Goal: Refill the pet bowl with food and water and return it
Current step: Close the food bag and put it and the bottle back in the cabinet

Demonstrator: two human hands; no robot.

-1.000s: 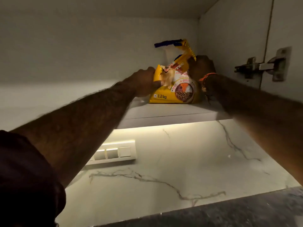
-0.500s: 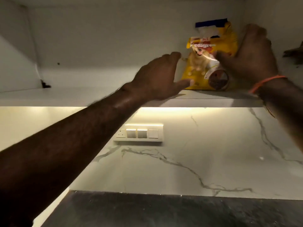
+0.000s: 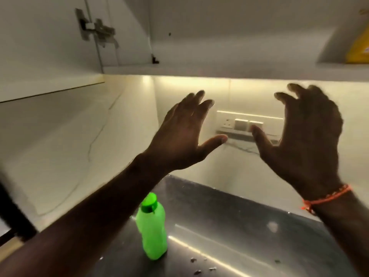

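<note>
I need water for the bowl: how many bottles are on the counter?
1. A green bottle stands upright on the dark counter, below the left hand. Others may be hidden behind the arms or outside the view.

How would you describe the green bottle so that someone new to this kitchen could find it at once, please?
Start at the dark countertop below the lit marble backsplash. The green bottle stands upright on it, under the left hand and left of the wall switch panel. It is the only bright green thing in view, capped with a darker green lid.
</note>
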